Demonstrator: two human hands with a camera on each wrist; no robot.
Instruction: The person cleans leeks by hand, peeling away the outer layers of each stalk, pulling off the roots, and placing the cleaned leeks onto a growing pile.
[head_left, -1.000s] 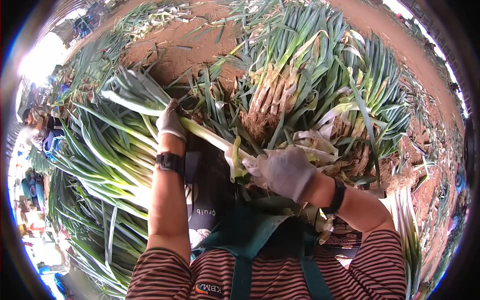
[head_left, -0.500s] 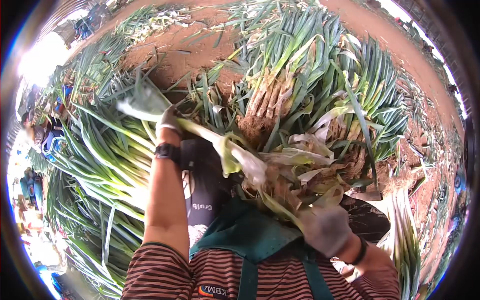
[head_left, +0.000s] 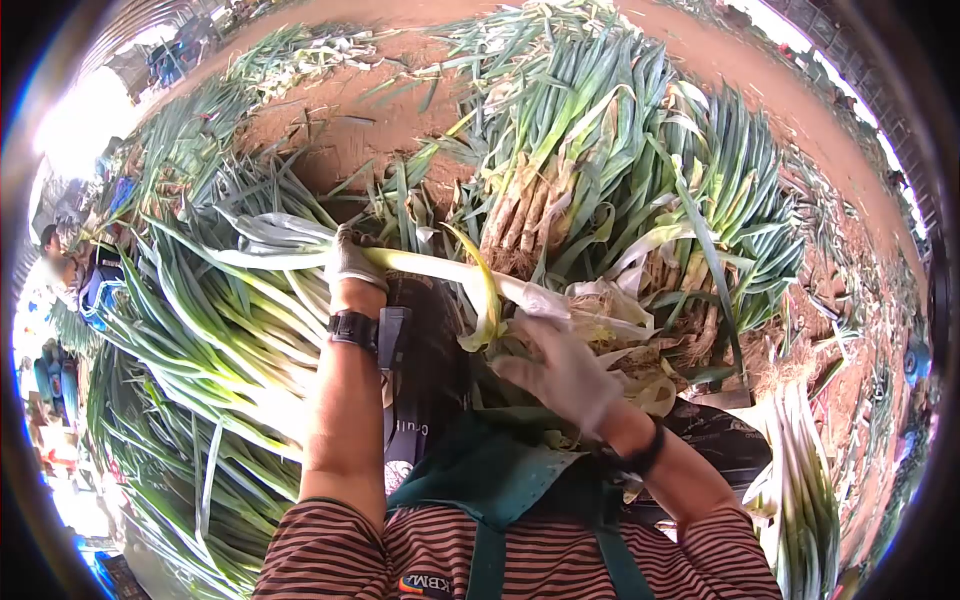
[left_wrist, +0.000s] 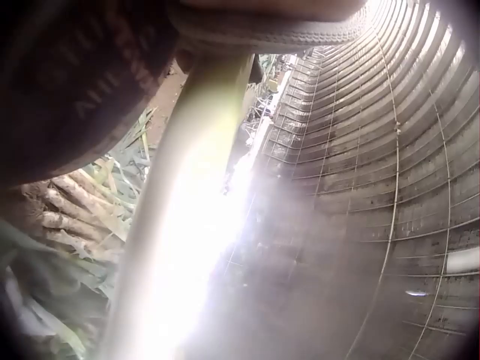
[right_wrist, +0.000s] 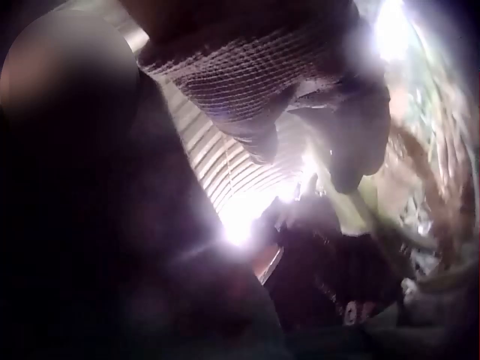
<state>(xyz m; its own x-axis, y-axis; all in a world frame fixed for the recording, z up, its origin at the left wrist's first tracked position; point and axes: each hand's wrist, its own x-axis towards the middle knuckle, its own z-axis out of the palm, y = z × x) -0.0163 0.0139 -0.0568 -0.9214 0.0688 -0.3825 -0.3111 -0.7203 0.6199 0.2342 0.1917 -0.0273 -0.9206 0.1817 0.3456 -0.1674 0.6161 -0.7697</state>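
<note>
My gloved left hand point(head_left: 355, 262) grips a long leek point(head_left: 440, 266) below its leaves, holding it nearly level. The pale stem point(left_wrist: 172, 217) runs away from the glove point(left_wrist: 277, 31) in the left wrist view. A yellow-green loose leaf point(head_left: 488, 300) hangs from the stem. My right hand point(head_left: 568, 375), also gloved, is just below the stem's white end, fingers and thumb apart and nothing visibly gripped. In the right wrist view, light shows between the thumb and fingers of this hand point(right_wrist: 300, 97).
Leeks point(head_left: 250, 345) lie piled on the left. Bundles with brown roots point(head_left: 525, 215) stand ahead, more leeks point(head_left: 760, 210) beyond on the right. Peeled leaves point(head_left: 640, 350) lie by the right hand. Pale stems point(head_left: 797, 440) rest at far right. A person point(head_left: 60, 268) is at far left.
The right hand, which held a strip of leaf at lower right half a second ago, has let go and moved up and left to the stem's white end. The leek lies more level.
</note>
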